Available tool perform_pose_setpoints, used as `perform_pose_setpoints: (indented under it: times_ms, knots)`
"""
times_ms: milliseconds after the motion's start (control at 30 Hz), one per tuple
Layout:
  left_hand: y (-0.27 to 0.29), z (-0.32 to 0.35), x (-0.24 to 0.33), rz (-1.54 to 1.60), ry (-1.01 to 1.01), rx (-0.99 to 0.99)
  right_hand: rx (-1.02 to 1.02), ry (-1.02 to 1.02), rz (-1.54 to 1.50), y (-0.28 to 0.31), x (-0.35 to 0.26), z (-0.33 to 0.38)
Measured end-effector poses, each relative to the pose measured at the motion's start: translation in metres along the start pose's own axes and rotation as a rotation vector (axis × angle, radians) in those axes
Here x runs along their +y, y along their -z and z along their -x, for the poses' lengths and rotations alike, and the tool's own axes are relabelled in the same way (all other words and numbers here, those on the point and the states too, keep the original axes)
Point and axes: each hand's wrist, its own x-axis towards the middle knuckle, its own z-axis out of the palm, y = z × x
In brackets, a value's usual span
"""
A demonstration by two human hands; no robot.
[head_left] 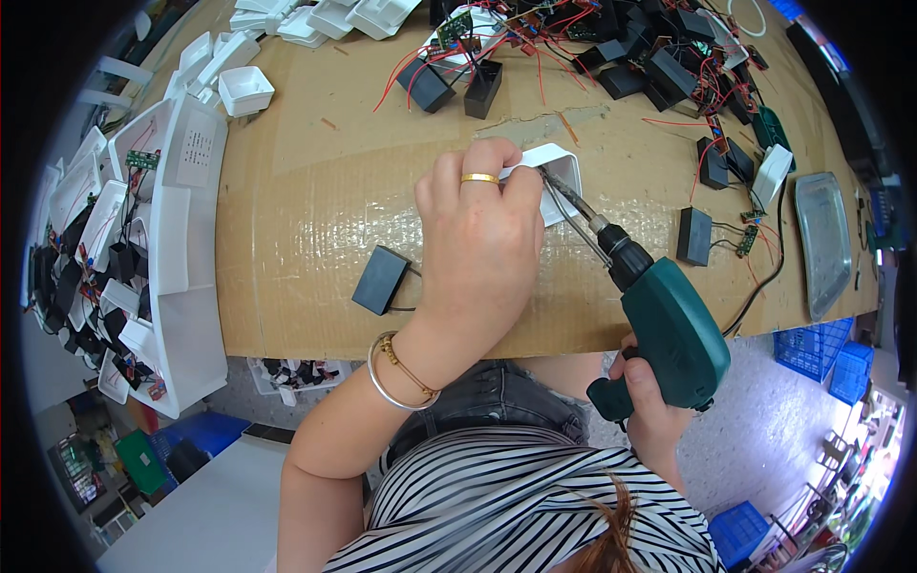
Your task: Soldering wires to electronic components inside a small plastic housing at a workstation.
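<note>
My left hand [480, 224], with a ring and bracelets, is closed around a small white plastic housing [565, 172]. Its fingers cover much of the housing. In my right hand [654, 415] is a green soldering gun [673, 334] with a black collar, its grip wrapped by my fingers. The gun's metal tip and a thin guide tube point up and left into the housing's open side, where the contact point is hidden. Beside my left wrist lies a black rectangular box [381, 280]; its dark wires run under that hand.
A white bin [186, 239] of housings and wired parts stands at left. Black boxes, red wires and circuit boards [669, 72] pile up at the far side. At right are another wired black box [694, 236], a metal tray [823, 244] and a black cord [764, 286].
</note>
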Motion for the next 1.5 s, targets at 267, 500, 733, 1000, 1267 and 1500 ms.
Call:
perform_pose_setpoints:
  times_ms: [267,500,733,1000,1267,1500]
  knots:
    - [-0.003,0.000,-0.001,0.040,-0.027,0.014,0.002,0.030,-0.007,0.000,0.000,-0.002]
    - [-0.001,-0.002,0.001,0.012,0.018,0.001,-0.031,-0.004,0.044,0.003,0.001,0.000]
    - [-0.005,0.000,-0.002,0.044,-0.013,0.021,-0.010,0.019,0.052,0.002,0.000,-0.001]
    - [-0.005,0.000,-0.002,0.055,-0.008,0.010,0.004,0.015,0.025,0.003,0.003,-0.001]
    - [-0.003,0.001,-0.001,0.050,-0.008,0.004,0.039,0.120,-0.164,0.004,0.014,0.008]
    - [-0.002,0.000,0.001,0.011,-0.023,-0.011,0.164,0.221,-0.286,0.003,0.017,-0.003]
